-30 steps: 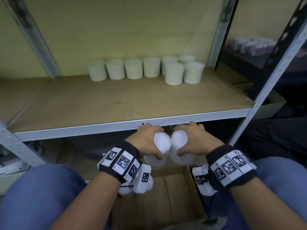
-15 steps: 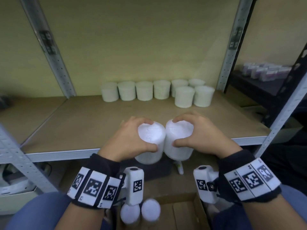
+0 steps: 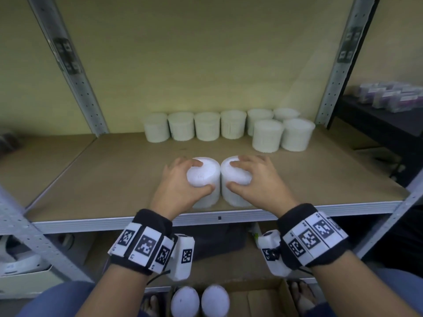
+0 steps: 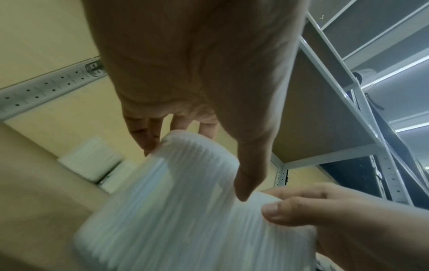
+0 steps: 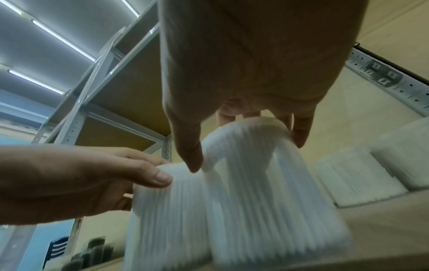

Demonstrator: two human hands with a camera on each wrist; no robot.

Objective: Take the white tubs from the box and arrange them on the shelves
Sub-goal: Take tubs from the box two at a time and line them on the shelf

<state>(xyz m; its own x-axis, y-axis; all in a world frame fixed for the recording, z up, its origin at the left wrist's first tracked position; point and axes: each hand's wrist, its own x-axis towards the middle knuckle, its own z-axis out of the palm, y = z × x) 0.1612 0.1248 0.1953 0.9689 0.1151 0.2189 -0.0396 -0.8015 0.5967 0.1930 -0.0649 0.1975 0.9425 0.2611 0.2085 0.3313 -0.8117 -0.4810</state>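
Two ribbed white tubs stand side by side, touching, near the front edge of the brown shelf board [image 3: 114, 179]. My left hand [image 3: 180, 179] grips the left tub [image 3: 202, 177] from above, thumb in front and fingers behind. My right hand [image 3: 254, 177] grips the right tub [image 3: 235, 179] the same way. In the left wrist view the left tub [image 4: 176, 210] fills the lower frame under my left hand [image 4: 197, 155]. The right wrist view has the right tub [image 5: 267, 183] under my right hand [image 5: 243, 143]. Two more tubs [image 3: 199, 300] stand in the cardboard box [image 3: 256, 300] below.
Several white tubs [image 3: 206, 126] line the back of the shelf, two more [image 3: 281, 136] in front of them at the right. Grey metal uprights [image 3: 75, 74] frame the bay. A dark rack [image 3: 377, 124] with small packets stands to the right. My knees flank the box.
Both hands have carried the two tubs up from below the shelf edge and forward onto the shelf board, side by side. The grips are unchanged.
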